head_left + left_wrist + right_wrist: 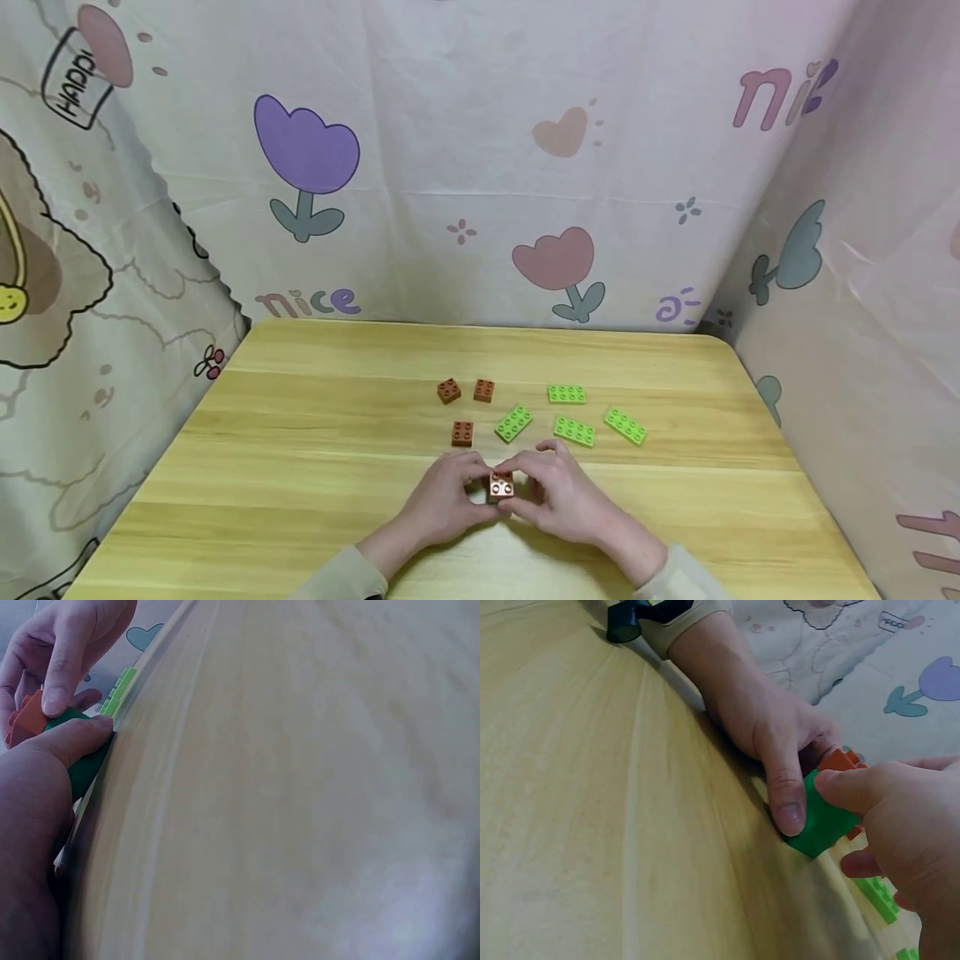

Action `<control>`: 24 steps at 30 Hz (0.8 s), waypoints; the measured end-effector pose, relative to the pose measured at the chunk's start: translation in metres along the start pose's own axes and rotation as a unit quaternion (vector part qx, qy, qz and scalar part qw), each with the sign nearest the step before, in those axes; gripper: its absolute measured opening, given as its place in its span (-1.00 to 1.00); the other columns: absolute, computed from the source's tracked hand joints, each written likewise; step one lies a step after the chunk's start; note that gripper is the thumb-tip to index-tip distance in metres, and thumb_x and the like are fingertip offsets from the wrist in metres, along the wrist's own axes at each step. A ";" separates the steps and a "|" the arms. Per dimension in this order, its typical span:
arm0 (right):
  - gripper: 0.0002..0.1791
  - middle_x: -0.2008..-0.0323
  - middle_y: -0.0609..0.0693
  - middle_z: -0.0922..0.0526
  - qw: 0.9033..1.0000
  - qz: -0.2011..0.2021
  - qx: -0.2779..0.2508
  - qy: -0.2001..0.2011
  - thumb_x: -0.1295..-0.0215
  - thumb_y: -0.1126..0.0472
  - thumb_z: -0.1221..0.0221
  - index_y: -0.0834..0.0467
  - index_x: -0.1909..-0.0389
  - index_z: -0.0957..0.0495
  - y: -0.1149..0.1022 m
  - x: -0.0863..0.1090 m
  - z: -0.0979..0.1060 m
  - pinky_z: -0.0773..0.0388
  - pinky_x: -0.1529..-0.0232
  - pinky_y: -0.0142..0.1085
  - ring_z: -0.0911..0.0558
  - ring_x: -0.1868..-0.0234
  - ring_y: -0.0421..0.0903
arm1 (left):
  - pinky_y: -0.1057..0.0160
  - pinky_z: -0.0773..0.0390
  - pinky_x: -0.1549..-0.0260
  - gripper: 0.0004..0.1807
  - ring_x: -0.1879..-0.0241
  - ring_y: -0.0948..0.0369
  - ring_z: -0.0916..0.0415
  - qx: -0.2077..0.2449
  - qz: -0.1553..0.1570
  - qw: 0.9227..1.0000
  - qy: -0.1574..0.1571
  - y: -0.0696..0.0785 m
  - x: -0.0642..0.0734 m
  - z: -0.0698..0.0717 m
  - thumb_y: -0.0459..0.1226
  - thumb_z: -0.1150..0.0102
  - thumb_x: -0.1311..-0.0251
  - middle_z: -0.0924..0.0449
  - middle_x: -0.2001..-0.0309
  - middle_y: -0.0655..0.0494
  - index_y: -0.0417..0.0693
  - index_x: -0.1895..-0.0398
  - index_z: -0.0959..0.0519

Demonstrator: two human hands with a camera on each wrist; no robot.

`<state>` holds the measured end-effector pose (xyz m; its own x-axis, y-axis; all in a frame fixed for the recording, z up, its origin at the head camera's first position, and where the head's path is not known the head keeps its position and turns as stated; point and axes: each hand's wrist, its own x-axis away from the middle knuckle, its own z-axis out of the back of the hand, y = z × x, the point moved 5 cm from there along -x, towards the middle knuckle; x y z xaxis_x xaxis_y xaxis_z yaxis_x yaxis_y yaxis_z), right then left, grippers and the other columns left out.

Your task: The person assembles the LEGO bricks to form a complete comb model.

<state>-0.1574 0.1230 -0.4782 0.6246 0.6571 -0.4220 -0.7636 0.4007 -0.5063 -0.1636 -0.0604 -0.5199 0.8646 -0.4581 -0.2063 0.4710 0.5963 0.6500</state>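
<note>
A reddish-brown toy building brick with four studs on top sits over a dark green block near the front of the table. The left hand holds the green block low down, its thumb pressed on the side facing me. From the right, the right hand pinches the brown brick, the thumb lying where brown and green meet. Both hands hide much of the stack. In the left wrist view, the green block shows beside the left thumb, its lower end close to the tabletop.
Three loose brown bricks lie beyond the hands. Several light green eight-stud bricks are spread to their right. Wood table edges meet a patterned cloth at the back and sides.
</note>
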 end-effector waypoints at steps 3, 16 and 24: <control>-0.46 -0.07 -0.39 -0.69 1.000 -0.001 -0.003 -0.019 -0.27 -0.10 -0.49 -0.06 -0.22 -0.64 -0.001 -0.001 0.004 -0.34 -0.25 0.22 -0.63 0.26 -0.31 | 0.26 -0.49 0.14 -0.64 0.28 0.41 -0.43 0.001 0.003 1.000 0.000 0.000 0.000 0.000 0.16 -0.62 0.00 -0.52 0.33 0.62 0.36 0.15 -0.79; -0.45 -0.15 -0.15 -0.71 0.999 -0.019 0.038 -0.002 -0.35 -0.14 -0.42 -0.03 -0.27 -0.61 0.018 -0.008 0.049 -0.36 -0.20 0.04 -0.67 0.12 -0.17 | 0.31 -0.50 0.20 -0.55 0.26 0.42 -0.43 0.005 0.023 1.000 -0.014 0.002 0.001 0.000 0.14 -0.65 0.02 -0.51 0.30 0.62 0.29 0.04 -0.80; -0.47 -0.17 -0.12 -0.70 0.997 -0.061 0.051 0.018 -0.31 -0.01 -0.47 0.10 -0.23 -0.64 0.036 -0.011 0.064 -0.30 -0.30 0.12 -0.68 -0.08 -0.06 | 0.29 -0.51 0.17 -0.51 0.24 0.43 -0.43 0.002 0.031 0.999 -0.017 0.001 0.002 0.000 0.16 -0.65 0.04 -0.51 0.29 0.63 0.29 0.01 -0.80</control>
<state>-0.2028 0.1713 -0.4434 0.7176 0.5776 -0.3892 -0.6934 0.5405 -0.4764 -0.1614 -0.0606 -0.5201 0.8859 -0.4421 -0.1403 0.4154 0.6216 0.6641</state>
